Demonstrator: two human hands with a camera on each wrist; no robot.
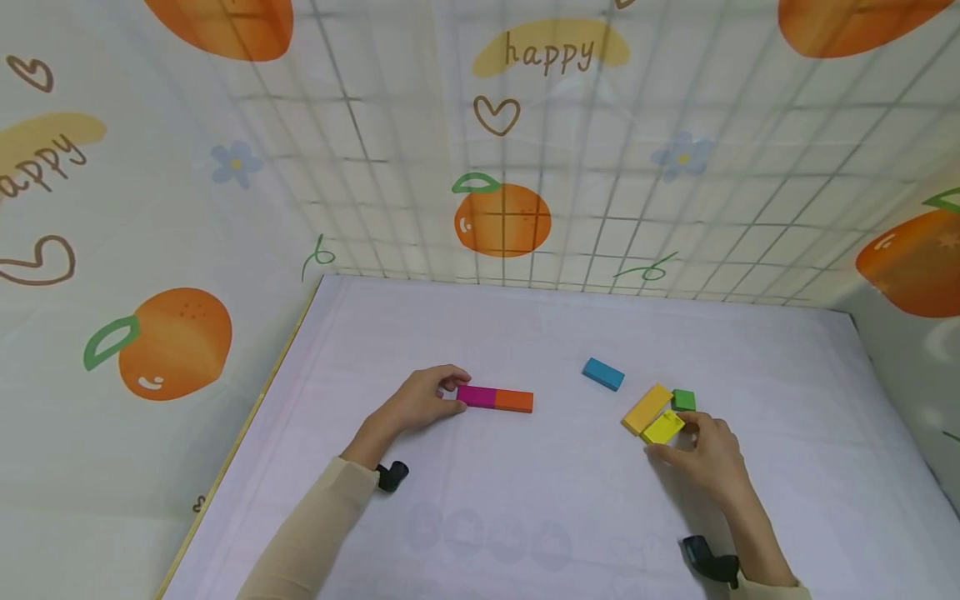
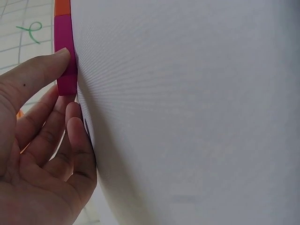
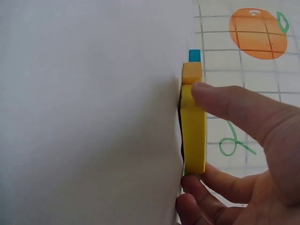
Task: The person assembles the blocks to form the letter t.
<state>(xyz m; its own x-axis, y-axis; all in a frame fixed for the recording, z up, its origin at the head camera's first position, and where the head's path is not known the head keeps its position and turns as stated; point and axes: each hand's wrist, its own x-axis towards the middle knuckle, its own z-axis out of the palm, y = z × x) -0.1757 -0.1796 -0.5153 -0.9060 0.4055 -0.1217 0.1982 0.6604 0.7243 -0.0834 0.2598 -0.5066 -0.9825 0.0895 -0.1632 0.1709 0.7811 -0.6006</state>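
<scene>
On the left of the table, my left hand (image 1: 422,398) pinches the outer end of a magenta block (image 1: 478,397) between thumb and fingers. An orange block (image 1: 514,402) lies end to end with it, touching. To the right, my right hand (image 1: 711,460) holds a yellow block (image 1: 663,428) by its two ends, the thumb (image 3: 220,99) on one end and a finger at the other. Along the yellow block's far side lies a longer amber block (image 1: 647,409). Just beyond the right fingertips sits a small green block (image 1: 684,400), mostly hidden in the right wrist view.
A blue block (image 1: 603,374) lies apart, farther back between the two groups. White cloth covers the table (image 1: 480,517). Curtains printed with oranges (image 1: 502,220) and a grid stand along the back and sides. A dark wrist camera (image 1: 705,560) sits on each forearm.
</scene>
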